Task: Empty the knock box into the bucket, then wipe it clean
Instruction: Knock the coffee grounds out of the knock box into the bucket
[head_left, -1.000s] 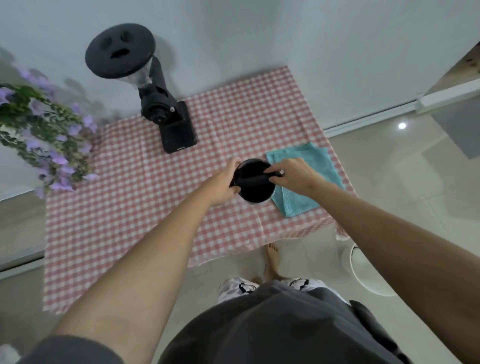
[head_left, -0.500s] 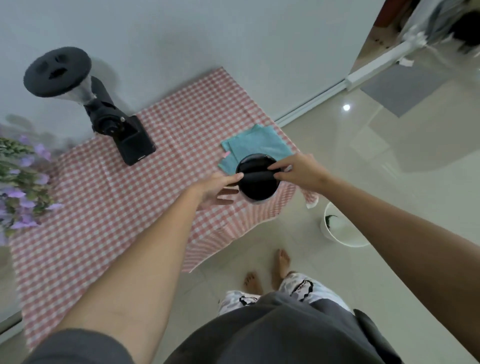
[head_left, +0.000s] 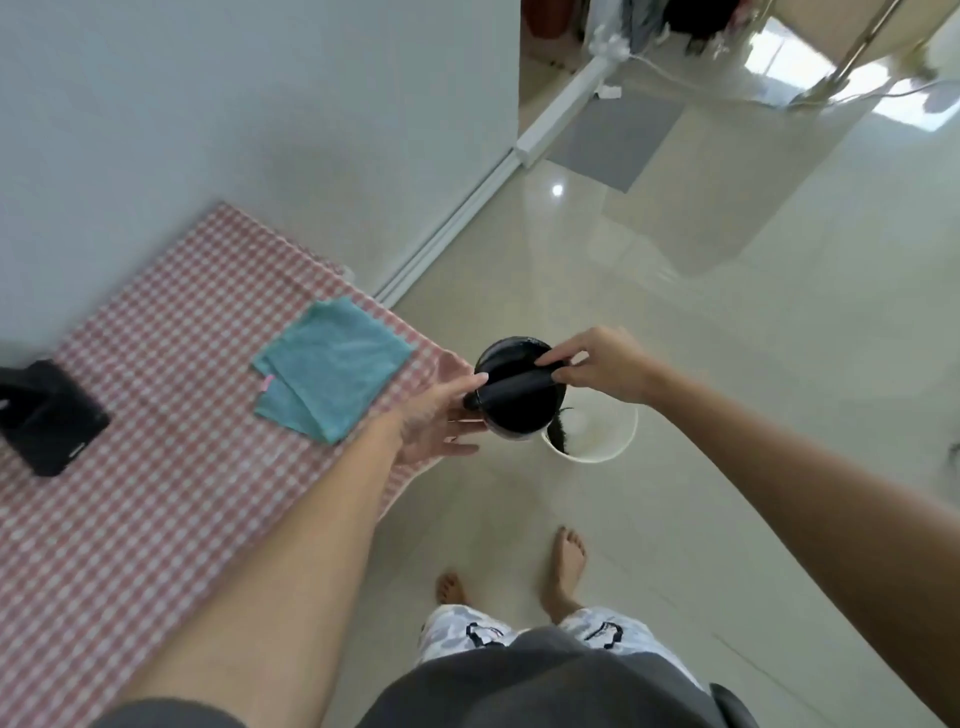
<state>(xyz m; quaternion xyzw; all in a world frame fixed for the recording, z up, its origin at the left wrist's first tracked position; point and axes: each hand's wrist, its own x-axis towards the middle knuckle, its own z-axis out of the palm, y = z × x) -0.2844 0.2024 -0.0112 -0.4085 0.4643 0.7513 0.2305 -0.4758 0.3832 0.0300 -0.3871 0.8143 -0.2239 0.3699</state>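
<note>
Head view: the table, under a red-and-white checked cloth, fills the left side; its right edge runs diagonally from the wall down toward the person's left forearm. Beyond that edge lies bare, glossy floor, open to the right and ahead as far as a doorway. The white bucket stands on the floor near the table's right edge, with a dark heap visible inside against its left wall. Two bare feet stand on the floor below it.

The black knock box is held in the air just off the table's right edge, overlapping the bucket's left rim from above. Its opening faces up toward the camera, and its dark bar runs across the mouth roughly left to right, rising slightly to the right. The right hand pinches the bar's right end between thumb and fingers. The left hand lies under and against the box's left side, fingers spread loosely and thumb tip touching the bar's left end.

On the table near its right edge lies a folded teal cloth, just left of the left hand. A black grinder base sits at the table's left, cut by the frame.
</note>
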